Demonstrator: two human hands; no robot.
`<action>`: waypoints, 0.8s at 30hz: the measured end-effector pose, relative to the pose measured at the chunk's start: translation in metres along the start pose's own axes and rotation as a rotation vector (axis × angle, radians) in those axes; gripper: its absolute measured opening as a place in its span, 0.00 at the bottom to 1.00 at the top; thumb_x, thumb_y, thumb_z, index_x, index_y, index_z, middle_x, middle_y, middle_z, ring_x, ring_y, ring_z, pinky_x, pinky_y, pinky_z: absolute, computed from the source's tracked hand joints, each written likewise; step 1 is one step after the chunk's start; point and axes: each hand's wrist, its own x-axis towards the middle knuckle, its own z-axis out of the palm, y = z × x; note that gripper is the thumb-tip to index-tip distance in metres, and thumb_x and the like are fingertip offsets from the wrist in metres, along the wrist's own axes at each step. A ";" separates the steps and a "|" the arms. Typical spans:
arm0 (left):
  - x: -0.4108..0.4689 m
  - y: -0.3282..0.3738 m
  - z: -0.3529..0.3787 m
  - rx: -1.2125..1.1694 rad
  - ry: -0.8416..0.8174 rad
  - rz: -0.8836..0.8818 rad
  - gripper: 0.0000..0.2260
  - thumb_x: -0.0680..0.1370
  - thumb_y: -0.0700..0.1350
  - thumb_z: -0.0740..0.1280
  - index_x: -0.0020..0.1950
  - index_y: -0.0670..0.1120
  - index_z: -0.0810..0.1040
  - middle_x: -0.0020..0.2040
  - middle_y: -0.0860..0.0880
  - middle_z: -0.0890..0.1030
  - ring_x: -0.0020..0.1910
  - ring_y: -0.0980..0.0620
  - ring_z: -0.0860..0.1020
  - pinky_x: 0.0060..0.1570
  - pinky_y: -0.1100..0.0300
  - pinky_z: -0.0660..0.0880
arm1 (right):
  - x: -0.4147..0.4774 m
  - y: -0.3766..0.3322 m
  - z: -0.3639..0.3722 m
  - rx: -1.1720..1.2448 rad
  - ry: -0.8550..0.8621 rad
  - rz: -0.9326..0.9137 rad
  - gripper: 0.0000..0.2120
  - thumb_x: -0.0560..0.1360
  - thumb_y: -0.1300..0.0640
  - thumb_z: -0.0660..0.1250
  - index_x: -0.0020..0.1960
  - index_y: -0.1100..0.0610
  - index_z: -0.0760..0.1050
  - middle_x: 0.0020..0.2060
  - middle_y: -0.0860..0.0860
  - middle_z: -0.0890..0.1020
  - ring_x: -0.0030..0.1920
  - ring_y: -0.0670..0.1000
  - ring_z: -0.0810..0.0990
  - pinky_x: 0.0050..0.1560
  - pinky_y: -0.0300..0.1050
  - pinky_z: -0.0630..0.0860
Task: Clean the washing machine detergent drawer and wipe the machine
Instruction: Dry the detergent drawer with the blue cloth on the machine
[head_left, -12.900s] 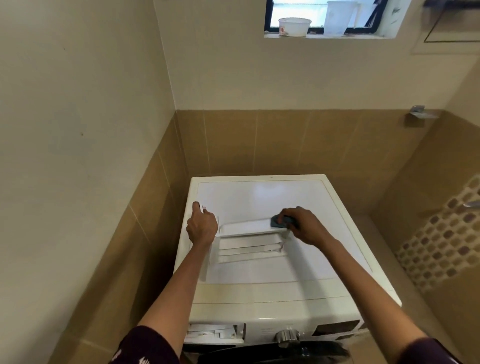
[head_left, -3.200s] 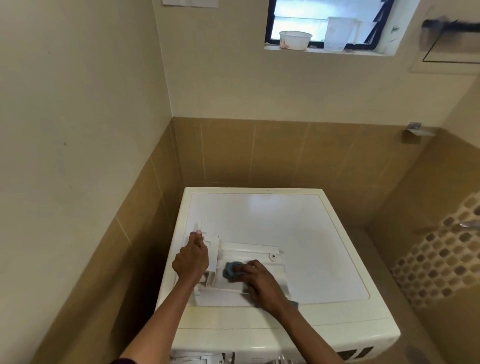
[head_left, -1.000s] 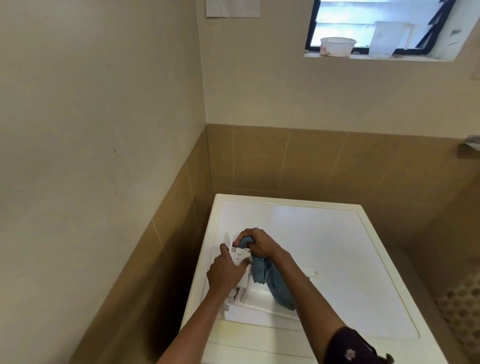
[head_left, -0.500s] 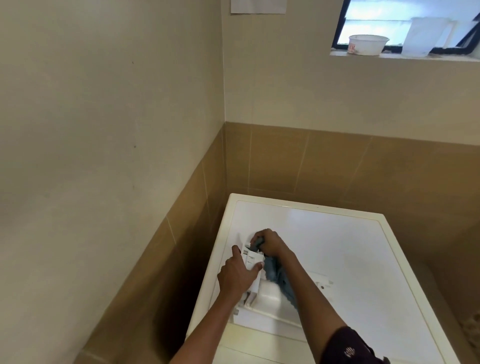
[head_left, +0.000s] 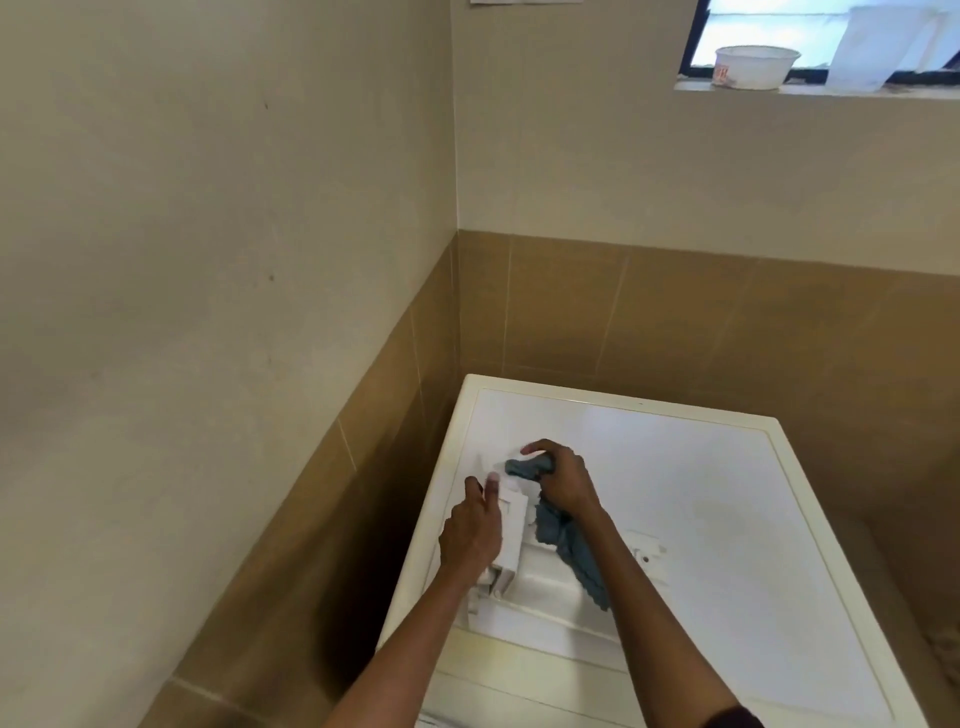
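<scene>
Up from the tray goes our right hand: three seconds ago we were rubbing inside the detergent drawer, and now we are working at the far tip of its front panel. Our view has swung left as well, so the plain wall fills more of the picture. The drawer is out of its slot and lies on top of the washing machine, near the front left corner, with the panel end turned to the left. Our right hand's fingers are curled tight round the blue cloth; a bunched wad sticks out to the left of the knuckles, right at the panel's far end, and the loose tail hangs under the wrist and drapes across the tray. Our left hand wraps the panel from the left side, gripping it, with thumb and forefinger stretched along it toward the cloth. The two hands are close together, nearly touching. Whether the wad presses on the panel or just clears it, we cannot tell. Behind the machine we see brown tiles, and high on the window ledge a white bowl sits beside a pale jug.
</scene>
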 end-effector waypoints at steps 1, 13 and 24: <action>-0.001 0.001 -0.001 -0.014 0.002 0.013 0.36 0.74 0.62 0.34 0.73 0.44 0.58 0.62 0.41 0.76 0.56 0.41 0.77 0.55 0.53 0.75 | -0.009 -0.003 -0.005 0.001 -0.048 -0.049 0.18 0.68 0.73 0.63 0.54 0.58 0.79 0.52 0.56 0.82 0.53 0.56 0.80 0.51 0.42 0.75; 0.003 -0.003 0.006 -0.125 -0.020 0.002 0.20 0.83 0.53 0.44 0.65 0.44 0.66 0.61 0.39 0.76 0.60 0.39 0.74 0.59 0.48 0.70 | -0.125 -0.007 0.025 0.045 0.222 -0.474 0.19 0.72 0.61 0.60 0.61 0.47 0.74 0.52 0.47 0.82 0.49 0.47 0.75 0.47 0.25 0.66; 0.005 -0.002 0.007 -0.066 -0.051 0.004 0.21 0.83 0.53 0.42 0.71 0.45 0.60 0.67 0.39 0.72 0.65 0.38 0.71 0.62 0.48 0.67 | -0.134 0.029 0.058 -0.453 0.560 -0.936 0.10 0.81 0.59 0.57 0.60 0.55 0.72 0.52 0.49 0.74 0.47 0.50 0.72 0.41 0.41 0.64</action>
